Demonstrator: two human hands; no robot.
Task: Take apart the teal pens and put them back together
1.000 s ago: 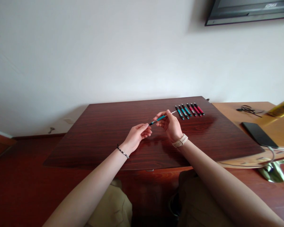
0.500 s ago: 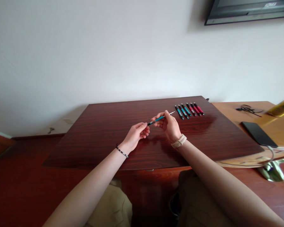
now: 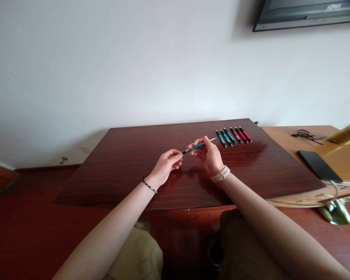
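A teal and black pen is held in the air between both hands, tilted up to the right, above the dark wooden table. My left hand pinches its black lower end between thumb and finger. My right hand grips the pen near its silvery upper end, thumb on top. Further back on the right lie several pens side by side: teal ones on the left and pink ones on the right.
At the right, a lighter wooden table bears a black phone-like device with a cable, a coiled black cord and a yellow bottle. A wall screen hangs above.
My left hand has shifted very slightly along the pen's black end. My right hand keeps nearly the same position.
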